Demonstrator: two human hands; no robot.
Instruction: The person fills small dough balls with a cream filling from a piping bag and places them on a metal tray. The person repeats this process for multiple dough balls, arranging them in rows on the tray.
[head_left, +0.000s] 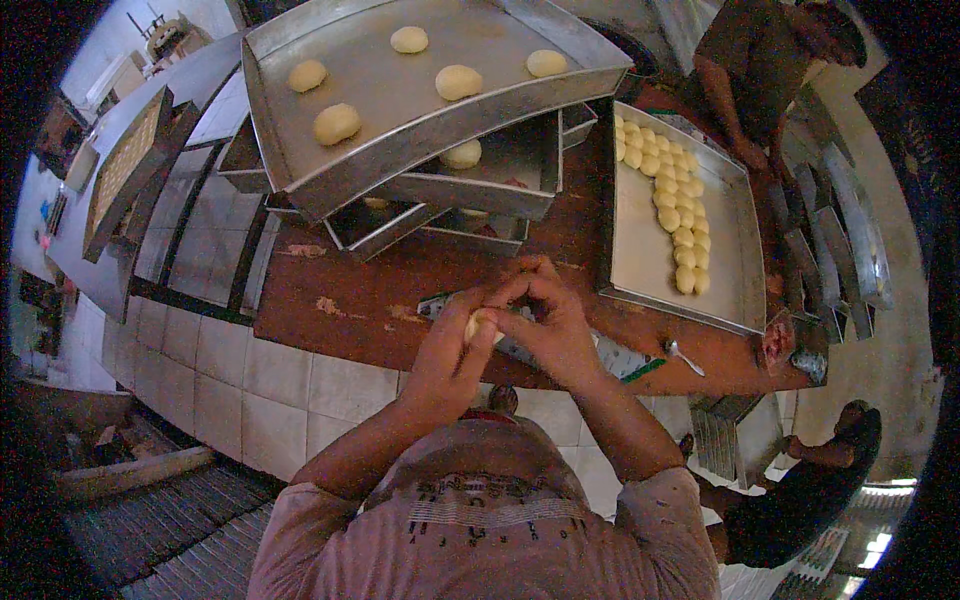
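A small piece of pale dough is held in my left hand, mostly hidden by the fingers. My right hand meets it, thumb and fingertips at the dough. Under both hands a printed wrapper or sheet with a green edge lies on the brown wooden table. To the right, a metal tray holds rows of small dough balls set close together. Ahead, a larger metal tray with several spaced dough rounds rests on top of stacked trays.
Crisscrossed trays in the stack hold more dough. A spoon and a metal can lie near the table's right front edge. One person stands at the far right, another person at lower right. More trays lean there.
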